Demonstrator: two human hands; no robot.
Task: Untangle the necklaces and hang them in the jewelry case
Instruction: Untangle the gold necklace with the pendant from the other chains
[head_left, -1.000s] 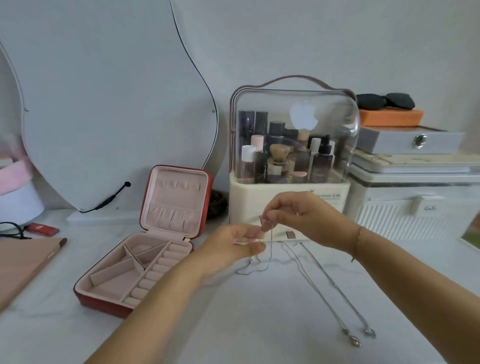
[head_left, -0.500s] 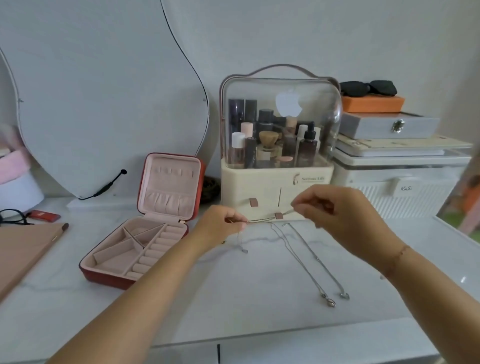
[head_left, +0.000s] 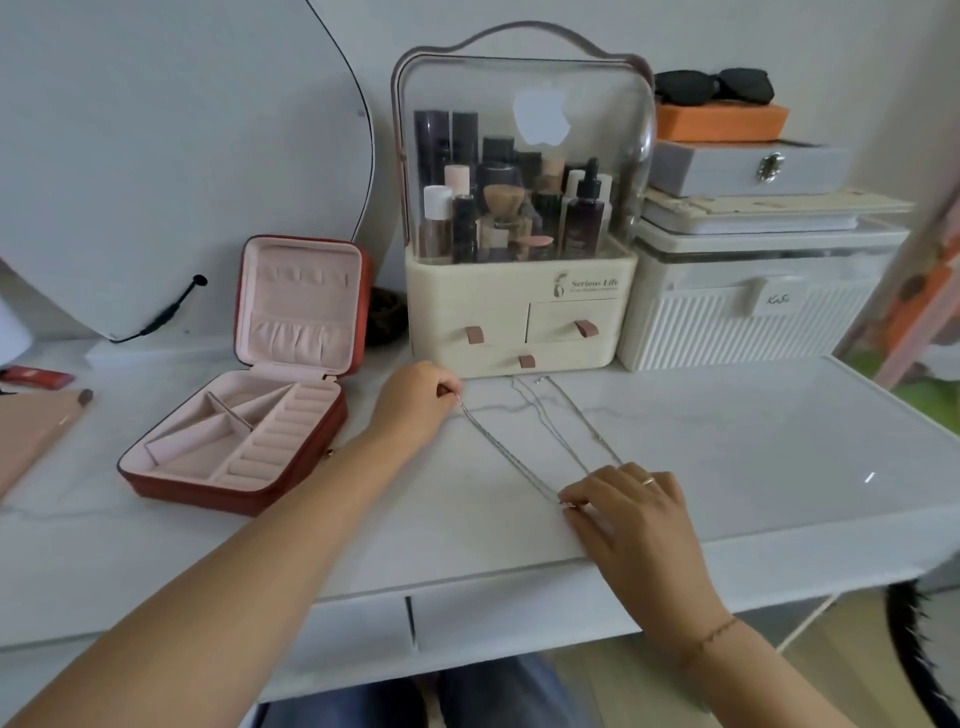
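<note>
A thin silver necklace (head_left: 506, 451) lies stretched in a straight line on the white marble tabletop. My left hand (head_left: 415, 402) pinches its far end near the cream organizer. My right hand (head_left: 631, 506) pinches its near end close to the table's front edge. Two more silver necklaces (head_left: 558, 415) lie side by side just right of it, running from the organizer toward my right hand, whose fingers cover their near ends. The red jewelry case (head_left: 234, 488) stands open at the left, its pink lid upright and its compartments bare.
A cream cosmetics organizer (head_left: 519, 306) with a clear dome stands behind the necklaces. White storage boxes (head_left: 748, 306) with sunglasses on top sit at the right. A large mirror (head_left: 156, 156) leans at the back left. A pink notebook (head_left: 31, 436) lies at the far left.
Both hands came down from in front of the organizer to the tabletop and moved apart, pulling the necklace out straight. My right hand moved toward the front edge.
</note>
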